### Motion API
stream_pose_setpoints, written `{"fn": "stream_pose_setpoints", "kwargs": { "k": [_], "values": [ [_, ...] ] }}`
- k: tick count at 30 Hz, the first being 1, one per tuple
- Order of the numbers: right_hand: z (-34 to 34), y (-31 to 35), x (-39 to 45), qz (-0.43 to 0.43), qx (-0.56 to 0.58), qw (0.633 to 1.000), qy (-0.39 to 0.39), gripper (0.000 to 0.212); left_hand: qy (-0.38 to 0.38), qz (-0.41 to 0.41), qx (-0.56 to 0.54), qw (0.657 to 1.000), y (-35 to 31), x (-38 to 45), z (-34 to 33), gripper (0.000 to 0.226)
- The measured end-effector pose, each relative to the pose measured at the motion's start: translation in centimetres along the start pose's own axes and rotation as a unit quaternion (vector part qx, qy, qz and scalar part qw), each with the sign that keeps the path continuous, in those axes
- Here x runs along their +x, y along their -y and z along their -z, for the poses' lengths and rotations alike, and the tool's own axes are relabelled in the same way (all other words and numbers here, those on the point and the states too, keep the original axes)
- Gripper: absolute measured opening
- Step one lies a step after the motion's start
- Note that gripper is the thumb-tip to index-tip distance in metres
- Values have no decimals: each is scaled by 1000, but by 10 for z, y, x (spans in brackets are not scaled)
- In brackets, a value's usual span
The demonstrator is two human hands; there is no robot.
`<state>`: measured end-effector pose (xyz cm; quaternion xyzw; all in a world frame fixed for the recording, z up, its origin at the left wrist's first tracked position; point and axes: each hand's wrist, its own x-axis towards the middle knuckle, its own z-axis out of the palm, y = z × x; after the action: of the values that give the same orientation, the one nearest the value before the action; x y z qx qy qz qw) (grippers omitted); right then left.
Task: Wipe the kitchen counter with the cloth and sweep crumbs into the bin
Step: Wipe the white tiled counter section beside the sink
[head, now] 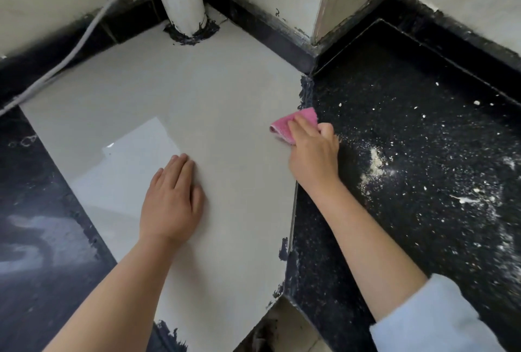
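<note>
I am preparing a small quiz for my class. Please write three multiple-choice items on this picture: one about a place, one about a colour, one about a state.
1. Where do the crumbs lie?
A. on the black counter
B. on the pale tile
C. in a bin

2. What colour is the cloth?
A. blue
B. pink
C. yellow

3. How is the left hand?
A. gripping the cloth
B. lifted in the air
C. flat on the tile

Key: 1 A, white specks scatter over the dark surface. 2 B, pink shows under the right hand. 3 C, its fingers lie straight.
</note>
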<state>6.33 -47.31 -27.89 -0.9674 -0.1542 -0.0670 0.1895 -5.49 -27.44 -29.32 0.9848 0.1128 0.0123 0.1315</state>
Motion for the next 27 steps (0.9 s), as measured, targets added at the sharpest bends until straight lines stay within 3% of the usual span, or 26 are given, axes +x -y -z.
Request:
{"fn": "stream_pose_setpoints", "kwargs": {
  "k": [3, 9, 11, 13, 15, 18, 20, 24, 27],
  "values": [
    [-2, -14, -2, -41, -21, 998, 38, 51, -1, 2, 1, 1000, -1, 1, 0, 53],
    [38, -94, -30, -204, -64, 976, -31, 40, -13, 4, -4, 1000, -1, -1, 1, 54],
    [43, -93, -31, -180, -43, 979, -83, 36, -15, 2, -5, 1000, -2, -2, 1, 55],
    [40, -68, -33, -99, -24, 988, -115, 35, -18, 0, -5, 1000, -3, -1, 1, 55],
    [27, -38, -41, -24, -7, 995, -99, 40, -19, 1, -4, 1000, -3, -2, 1, 56],
    [5, -21, -56, 12, -14, 999, -45, 49, -22, 1, -2, 1000, -3, -2, 1, 56],
    [7, -39, -58, -23, -35, 998, -38, 48, -23, 1, -3, 1000, -3, -1, 1, 57],
    [35, -90, -50, -217, -74, 973, -38, 44, -32, -15, -9, 999, -1, -1, 0, 53],
    [41, -69, -40, -193, -45, 977, -82, 41, -54, -25, -36, 998, -2, -1, 3, 45]
  ]
}}
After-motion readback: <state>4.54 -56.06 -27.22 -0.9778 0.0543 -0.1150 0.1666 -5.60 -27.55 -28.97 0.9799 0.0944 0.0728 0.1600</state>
